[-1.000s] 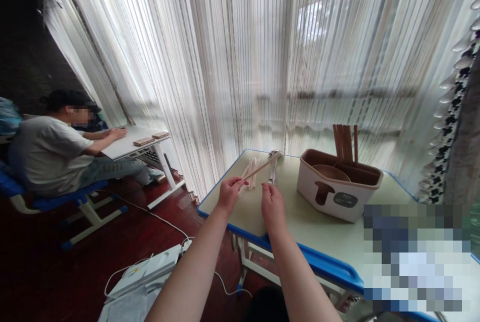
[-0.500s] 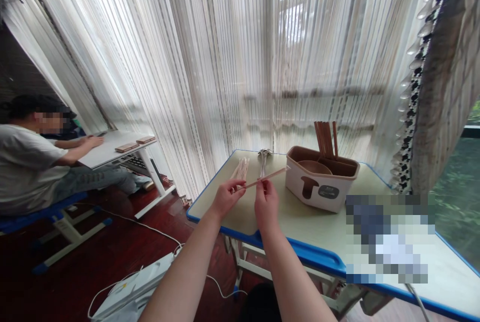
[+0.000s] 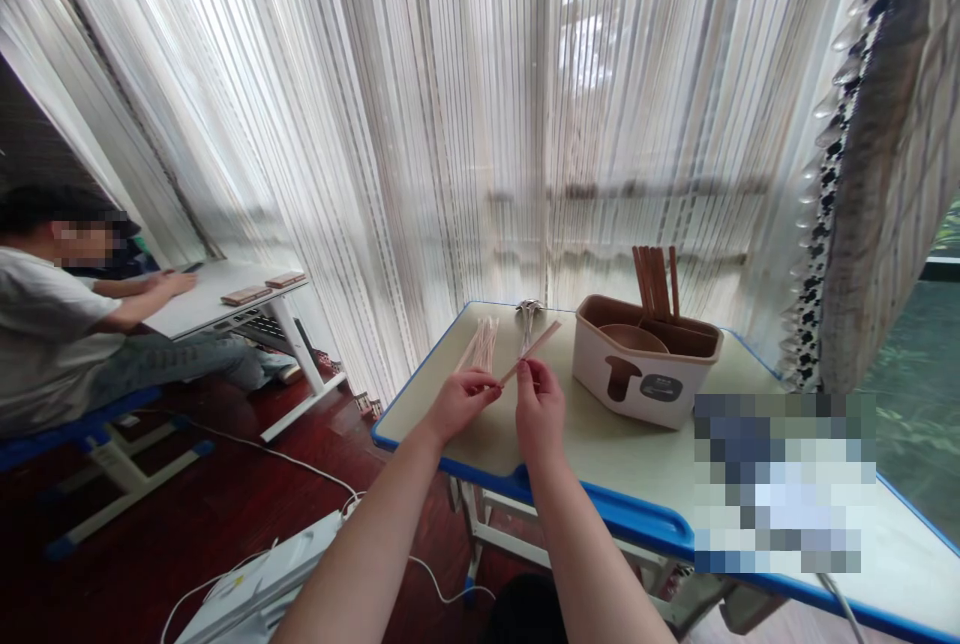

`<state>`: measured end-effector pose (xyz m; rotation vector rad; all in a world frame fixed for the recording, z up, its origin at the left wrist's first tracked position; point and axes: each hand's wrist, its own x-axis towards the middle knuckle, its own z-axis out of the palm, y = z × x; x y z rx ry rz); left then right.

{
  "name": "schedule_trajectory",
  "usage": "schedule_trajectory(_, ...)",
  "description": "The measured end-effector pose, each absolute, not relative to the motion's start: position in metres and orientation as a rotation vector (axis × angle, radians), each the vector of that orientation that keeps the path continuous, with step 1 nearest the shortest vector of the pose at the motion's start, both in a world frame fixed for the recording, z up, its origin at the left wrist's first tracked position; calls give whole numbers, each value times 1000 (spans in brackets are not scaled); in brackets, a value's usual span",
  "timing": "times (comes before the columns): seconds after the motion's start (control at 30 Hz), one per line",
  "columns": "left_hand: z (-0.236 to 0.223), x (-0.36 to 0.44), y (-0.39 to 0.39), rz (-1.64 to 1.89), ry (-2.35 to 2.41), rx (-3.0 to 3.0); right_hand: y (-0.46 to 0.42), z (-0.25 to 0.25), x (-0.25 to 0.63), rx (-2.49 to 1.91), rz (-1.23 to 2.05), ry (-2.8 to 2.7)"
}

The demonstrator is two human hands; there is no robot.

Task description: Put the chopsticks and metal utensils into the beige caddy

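Above the near left part of the blue-edged table (image 3: 600,514), my left hand (image 3: 461,402) and my right hand (image 3: 538,409) pinch the near end of one thin wooden chopstick (image 3: 534,350), which slants up and away to the right. Behind the hands a loose bundle of pale chopsticks (image 3: 482,342) lies flat. A few metal spoons (image 3: 527,317) lie beside it. A white and brown utensil caddy (image 3: 645,359) stands to the right, with brown chopsticks (image 3: 655,282) upright in its back compartment.
White string curtains (image 3: 450,124) hang behind the table. A person (image 3: 52,324) sits at another white desk (image 3: 217,296) at the far left. A white device with cables (image 3: 255,594) lies on the dark red floor. A patterned drape (image 3: 885,154) hangs at the right.
The view has swung to the right. My right hand has closed onto the chopstick held in my left, and the stick's far end now points more steeply upward.
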<state>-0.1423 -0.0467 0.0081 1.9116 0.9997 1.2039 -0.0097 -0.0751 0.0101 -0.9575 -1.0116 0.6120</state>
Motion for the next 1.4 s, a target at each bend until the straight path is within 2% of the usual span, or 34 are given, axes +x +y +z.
schedule_trajectory(0.2,5,-143,-44,1230,976,1831,-74,7,-8,-955,583,-1078)
schedule_trajectory(0.47,6,-137,-47,1271,1073,2156,-74,9,2,-929,564,-1160)
schedule_trajectory(0.8,11,-110,-68,1175,1045,2239,-108,30,57,-951,468,-1252)
schedule_trajectory(0.93,19,-85,-88,1001,865,2217,-133,49,87,-939,450,-1408)
schedule_trajectory(1.23,74,-3,-87,1170,490,1977,-146,128,141,-977,233,-1256)
schedule_trajectory(1.4,94,18,-64,1281,436,2033,-139,148,154,-855,209,-1110)
